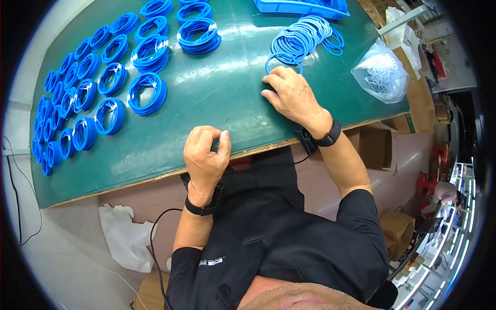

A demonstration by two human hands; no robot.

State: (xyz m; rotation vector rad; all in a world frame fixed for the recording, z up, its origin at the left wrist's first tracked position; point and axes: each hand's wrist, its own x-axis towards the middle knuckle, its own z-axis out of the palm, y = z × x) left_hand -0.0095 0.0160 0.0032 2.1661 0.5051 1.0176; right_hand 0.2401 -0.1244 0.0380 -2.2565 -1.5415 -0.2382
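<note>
Blue loops (pixel 305 40) — overlapping pile, just beyond the right hand (pixel 293 95)

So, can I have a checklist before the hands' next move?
1. Right hand at the loose blue loops: ok, at the pile's near end.
2. Left hand empty: cannot tell, it's curled inward.
3. Blue bundles apart from the loose loops: ok, they're further left.
4. Clear bag on the table: ok, toward the right end.
5. Both hands at the loops: not ok, left is near the table edge.
</note>
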